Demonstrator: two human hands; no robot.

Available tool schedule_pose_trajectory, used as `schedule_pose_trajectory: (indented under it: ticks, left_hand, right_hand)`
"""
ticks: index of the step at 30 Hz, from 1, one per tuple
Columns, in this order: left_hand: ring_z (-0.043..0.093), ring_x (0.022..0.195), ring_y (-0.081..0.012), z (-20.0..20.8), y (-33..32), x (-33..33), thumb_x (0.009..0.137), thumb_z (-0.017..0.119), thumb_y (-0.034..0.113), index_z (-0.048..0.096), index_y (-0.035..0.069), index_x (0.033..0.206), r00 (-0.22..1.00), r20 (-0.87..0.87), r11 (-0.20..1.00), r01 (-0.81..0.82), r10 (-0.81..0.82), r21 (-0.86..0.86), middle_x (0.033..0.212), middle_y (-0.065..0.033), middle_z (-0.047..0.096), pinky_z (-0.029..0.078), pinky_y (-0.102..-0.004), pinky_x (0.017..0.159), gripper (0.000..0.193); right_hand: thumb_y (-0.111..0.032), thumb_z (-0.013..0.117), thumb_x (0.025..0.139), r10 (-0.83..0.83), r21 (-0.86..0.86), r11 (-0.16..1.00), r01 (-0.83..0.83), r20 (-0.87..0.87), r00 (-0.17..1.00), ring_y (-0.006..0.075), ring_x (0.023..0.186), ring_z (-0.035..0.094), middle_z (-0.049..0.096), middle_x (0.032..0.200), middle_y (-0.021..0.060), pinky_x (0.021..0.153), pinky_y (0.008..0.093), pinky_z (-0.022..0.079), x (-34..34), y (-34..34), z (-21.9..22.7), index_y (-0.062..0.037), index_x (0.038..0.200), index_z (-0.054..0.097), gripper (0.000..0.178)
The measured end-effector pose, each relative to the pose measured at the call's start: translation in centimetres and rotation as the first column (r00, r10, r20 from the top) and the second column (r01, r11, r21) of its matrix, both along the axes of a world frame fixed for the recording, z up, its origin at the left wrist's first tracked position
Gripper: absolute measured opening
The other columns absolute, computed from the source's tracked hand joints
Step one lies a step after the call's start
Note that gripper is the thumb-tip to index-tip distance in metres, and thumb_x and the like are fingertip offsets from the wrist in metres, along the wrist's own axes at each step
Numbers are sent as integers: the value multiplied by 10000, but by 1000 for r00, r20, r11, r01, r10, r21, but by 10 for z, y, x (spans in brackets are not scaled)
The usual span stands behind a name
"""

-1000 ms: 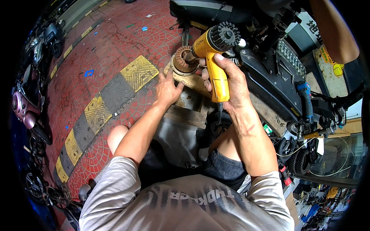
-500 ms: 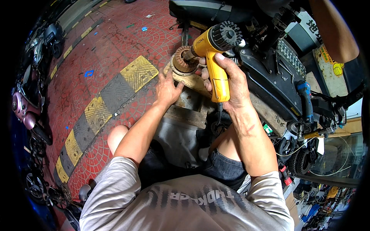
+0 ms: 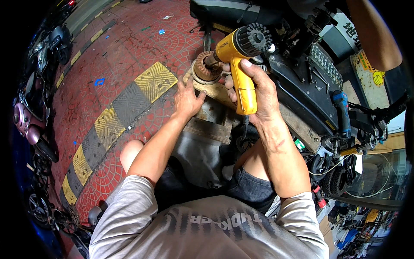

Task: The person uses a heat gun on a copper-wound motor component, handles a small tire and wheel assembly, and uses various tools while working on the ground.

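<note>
My right hand (image 3: 261,88) is closed round the handle of a yellow heat gun (image 3: 243,69) with a black vented back end. Its metal nozzle points down and left into the middle of a round motor stator (image 3: 204,69) with a ring of copper-brown windings. That stator rests on a wooden board (image 3: 217,93) on a low stand between my knees. With fingers apart, my left hand (image 3: 188,97) lies at the board's left edge, close beside the stator; whether its fingertips touch the part I cannot tell. The gun's cord hangs from the handle's bottom.
On the right lies a black padded surface (image 3: 297,82) with loose tools and a blue power tool (image 3: 340,108). Another person's bare arm (image 3: 379,39) reaches in at the upper right. A yellow-and-black ramp strip (image 3: 129,101) crosses red paving (image 3: 142,47); parked motorbikes (image 3: 32,121) line the far left.
My hands, the heat gun and the stator hold practically the same places. At the far upper left, a red light has come into view near the road.
</note>
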State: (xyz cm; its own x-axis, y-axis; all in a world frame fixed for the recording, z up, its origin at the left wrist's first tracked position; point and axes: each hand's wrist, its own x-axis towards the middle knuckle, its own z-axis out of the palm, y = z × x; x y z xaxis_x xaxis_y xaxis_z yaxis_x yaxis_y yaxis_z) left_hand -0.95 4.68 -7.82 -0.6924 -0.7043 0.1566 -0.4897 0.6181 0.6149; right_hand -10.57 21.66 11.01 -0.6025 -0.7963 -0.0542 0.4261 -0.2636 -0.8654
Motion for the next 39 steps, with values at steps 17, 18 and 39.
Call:
schedule_pose_trajectory:
  ticks: [17,18,39]
  left_hand:
    - [420,1460,-554,-6,0,-7,901,770,408,425,15,1580,1000,18,1000,-1,1,3,1640,-369,288,421,-586,1176,857]
    - [433,1454,-552,-6,-1,-7,910,760,425,402,32,1598,999,42,1000,1,-1,2,1650,-361,282,433,-582,1170,869]
    - [499,1370,-580,1,3,14,899,778,396,399,-2,1585,1000,18,996,-9,7,92,1619,-394,291,454,-591,1152,878]
  right_hand:
    - [-381,664,1029,-6,10,1000,6,-29,1000,175,577,645,712,781,122,558,274,531,-3,2,-2,76,1152,699,475]
    - [-382,664,1029,-4,10,1000,4,-30,1000,176,580,646,713,782,122,561,276,532,-3,1,-2,77,1154,699,477]
    - [-448,617,1043,-67,100,992,82,-147,987,143,516,584,662,781,95,471,229,463,30,-2,13,35,1238,645,522]
